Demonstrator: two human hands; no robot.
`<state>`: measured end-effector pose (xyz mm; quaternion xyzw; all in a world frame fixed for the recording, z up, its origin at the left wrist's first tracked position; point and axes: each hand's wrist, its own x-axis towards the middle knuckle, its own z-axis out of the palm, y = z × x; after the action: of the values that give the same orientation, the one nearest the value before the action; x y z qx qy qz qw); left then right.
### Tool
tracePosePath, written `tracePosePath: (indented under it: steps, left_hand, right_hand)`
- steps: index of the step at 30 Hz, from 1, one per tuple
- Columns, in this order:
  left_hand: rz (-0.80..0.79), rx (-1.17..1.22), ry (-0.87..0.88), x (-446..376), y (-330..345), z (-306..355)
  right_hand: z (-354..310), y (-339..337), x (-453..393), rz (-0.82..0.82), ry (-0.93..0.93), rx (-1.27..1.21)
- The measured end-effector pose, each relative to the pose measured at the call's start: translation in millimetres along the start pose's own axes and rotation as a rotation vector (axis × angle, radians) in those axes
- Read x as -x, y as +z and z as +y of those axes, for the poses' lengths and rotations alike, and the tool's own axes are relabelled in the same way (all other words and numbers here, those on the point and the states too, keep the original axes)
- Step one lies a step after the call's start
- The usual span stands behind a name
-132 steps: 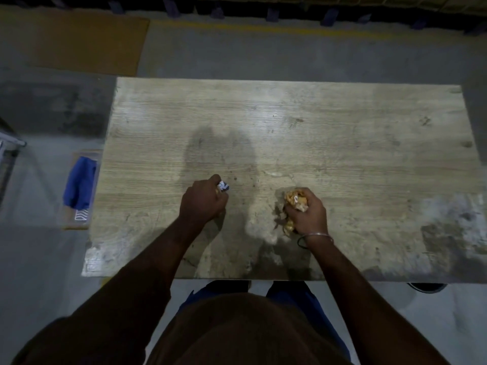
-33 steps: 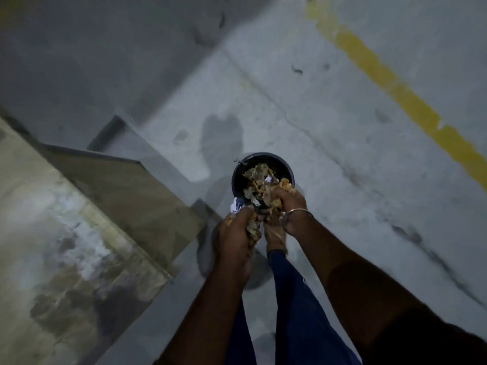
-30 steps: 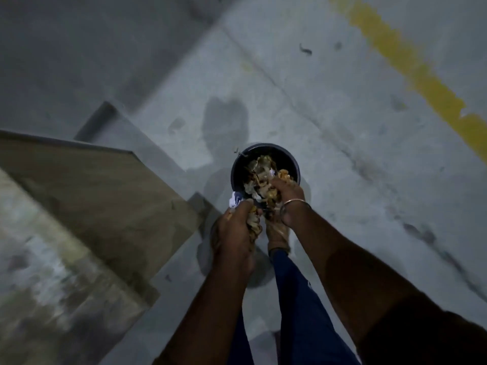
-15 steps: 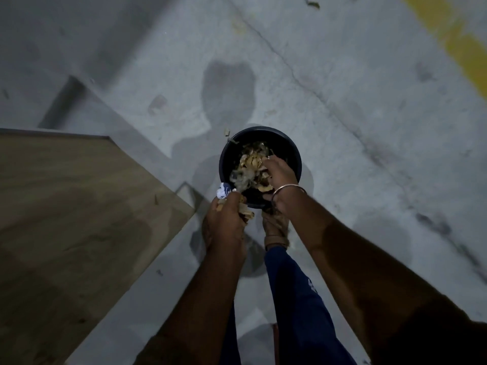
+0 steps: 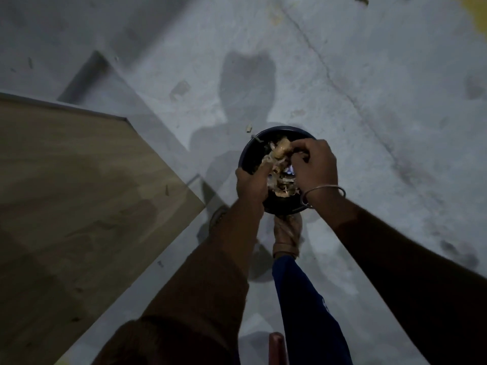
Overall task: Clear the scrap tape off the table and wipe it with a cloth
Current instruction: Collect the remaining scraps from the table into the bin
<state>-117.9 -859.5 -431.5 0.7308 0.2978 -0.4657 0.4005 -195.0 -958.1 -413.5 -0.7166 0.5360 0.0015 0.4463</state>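
A round black bin (image 5: 249, 151) stands on the concrete floor just right of the wooden table (image 5: 79, 193). Both of my hands are over its mouth. My left hand (image 5: 250, 184) grips a tangled clump of tan scrap tape (image 5: 280, 152) from the left. My right hand (image 5: 315, 164), with a metal bangle on the wrist, pinches the same clump from the right. More tape scraps and a small blue-white piece (image 5: 290, 169) lie below the hands inside the bin. No cloth is in view.
The table's corner (image 5: 126, 119) points toward the bin at the left. My sandalled foot (image 5: 287, 233) and blue trouser leg stand right behind the bin. A small scrap (image 5: 248, 128) lies on the floor by the bin's far rim. A yellow floor line (image 5: 474, 11) crosses the top right.
I turned from the table to the bin carrying tape in both hands. Over the last second both hands moved over the bin's mouth and the blue-white piece left my left hand.
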Motion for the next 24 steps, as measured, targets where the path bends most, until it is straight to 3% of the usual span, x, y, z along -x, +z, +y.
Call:
tracePosePath:
  steps: [4, 8, 15, 20, 24]
  left_hand:
    - [0.103, 0.008, -0.028, -42.8, -29.4, -39.1]
    - [0.08, 0.107, -0.029, -37.9, -40.9, -47.9]
    - [0.0, 0.114, 0.004, -23.3, -41.1, -66.6]
    - [-0.001, 0.072, 0.008, -2.9, -39.5, -64.5]
    - [-0.018, 0.05, 0.026, 16.8, -35.9, -52.4]
  right_hand:
    - [-4.8, 36.1, -40.2, -0.203, -0.091, 0.283]
    - [-10.6, 80.9, -79.4, -0.357, -0.115, 0.441]
    - [-4.3, 112.6, -97.3, -0.285, -0.252, 0.43]
    - [10.1, 80.9, -70.6, -0.163, -0.147, 0.327]
    - [25.3, 45.9, -43.5, -0.336, -0.055, 0.467]
